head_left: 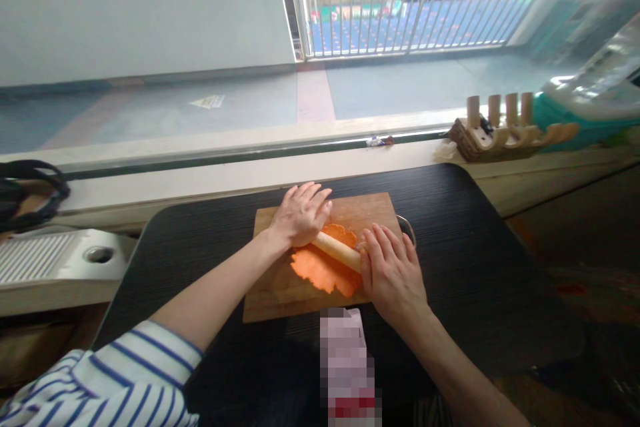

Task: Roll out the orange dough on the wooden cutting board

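Observation:
A wooden cutting board (280, 287) lies on a black table (450, 233). On it is a flattened sheet of orange dough (320, 270). A pale wooden rolling pin (337, 250) lies across the dough. My left hand (300, 213) rests flat on the pin's far left end, fingers stretched out. My right hand (393, 273) presses flat on the pin's near right end, fingers extended.
A wooden rack with pegs (500, 130) sits on the window sill at the right. A white grooved tray (55, 260) is at the left. A metal ring (407, 227) sticks out at the board's right edge. Window bars are beyond.

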{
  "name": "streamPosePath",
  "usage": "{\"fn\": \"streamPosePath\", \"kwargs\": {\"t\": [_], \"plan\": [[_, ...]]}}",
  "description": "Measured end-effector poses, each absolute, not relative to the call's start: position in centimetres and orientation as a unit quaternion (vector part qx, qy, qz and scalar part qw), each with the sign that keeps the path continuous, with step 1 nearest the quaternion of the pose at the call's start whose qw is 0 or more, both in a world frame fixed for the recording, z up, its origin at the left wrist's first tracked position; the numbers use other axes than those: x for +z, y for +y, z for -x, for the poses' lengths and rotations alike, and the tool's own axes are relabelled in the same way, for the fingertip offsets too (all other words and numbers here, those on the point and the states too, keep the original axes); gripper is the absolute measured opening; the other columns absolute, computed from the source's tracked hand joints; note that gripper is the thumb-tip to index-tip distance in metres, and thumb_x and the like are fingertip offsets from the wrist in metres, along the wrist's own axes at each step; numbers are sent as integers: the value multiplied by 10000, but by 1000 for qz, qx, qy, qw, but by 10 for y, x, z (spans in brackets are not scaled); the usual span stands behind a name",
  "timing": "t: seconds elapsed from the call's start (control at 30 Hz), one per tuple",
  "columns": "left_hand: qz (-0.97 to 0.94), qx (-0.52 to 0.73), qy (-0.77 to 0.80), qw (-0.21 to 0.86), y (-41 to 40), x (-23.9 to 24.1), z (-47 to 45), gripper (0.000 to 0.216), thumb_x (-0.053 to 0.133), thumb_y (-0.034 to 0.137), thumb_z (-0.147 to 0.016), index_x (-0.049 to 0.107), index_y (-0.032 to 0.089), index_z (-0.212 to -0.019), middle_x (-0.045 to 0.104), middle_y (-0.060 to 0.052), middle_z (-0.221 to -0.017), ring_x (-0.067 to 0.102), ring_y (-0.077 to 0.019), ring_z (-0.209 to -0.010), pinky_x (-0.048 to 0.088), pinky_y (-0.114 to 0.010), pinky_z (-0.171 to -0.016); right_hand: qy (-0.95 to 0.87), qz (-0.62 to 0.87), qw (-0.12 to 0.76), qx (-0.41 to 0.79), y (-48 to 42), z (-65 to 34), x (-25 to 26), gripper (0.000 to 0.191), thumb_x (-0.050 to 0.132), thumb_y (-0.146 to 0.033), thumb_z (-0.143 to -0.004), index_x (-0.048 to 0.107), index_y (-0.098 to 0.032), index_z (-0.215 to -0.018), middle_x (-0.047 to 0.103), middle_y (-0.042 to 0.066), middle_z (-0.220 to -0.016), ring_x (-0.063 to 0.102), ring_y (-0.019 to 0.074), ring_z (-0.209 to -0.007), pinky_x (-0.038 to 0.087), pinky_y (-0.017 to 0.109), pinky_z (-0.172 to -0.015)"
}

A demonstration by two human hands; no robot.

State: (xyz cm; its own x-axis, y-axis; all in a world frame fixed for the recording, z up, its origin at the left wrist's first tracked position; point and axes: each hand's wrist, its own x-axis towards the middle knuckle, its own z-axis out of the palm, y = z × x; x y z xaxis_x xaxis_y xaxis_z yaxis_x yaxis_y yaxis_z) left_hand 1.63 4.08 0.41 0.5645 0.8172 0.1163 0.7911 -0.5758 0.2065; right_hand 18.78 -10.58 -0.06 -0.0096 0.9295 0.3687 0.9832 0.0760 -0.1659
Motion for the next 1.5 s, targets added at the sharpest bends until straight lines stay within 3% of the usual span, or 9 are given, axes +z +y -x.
{"fn": "streamPosePath", "kwargs": {"t": [1.5], "plan": [[-911, 111, 393, 54, 88, 12, -70, 570, 311, 558, -920, 564, 135, -1207, 617, -124, -1254, 515, -247, -1209, 307, -428, -1055, -660, 725, 197, -25, -88, -202, -1, 364, 340, -279, -974, 580, -166, -1222, 601, 98, -1301, 507, 232, -1224, 248, 450, -1084]]}}
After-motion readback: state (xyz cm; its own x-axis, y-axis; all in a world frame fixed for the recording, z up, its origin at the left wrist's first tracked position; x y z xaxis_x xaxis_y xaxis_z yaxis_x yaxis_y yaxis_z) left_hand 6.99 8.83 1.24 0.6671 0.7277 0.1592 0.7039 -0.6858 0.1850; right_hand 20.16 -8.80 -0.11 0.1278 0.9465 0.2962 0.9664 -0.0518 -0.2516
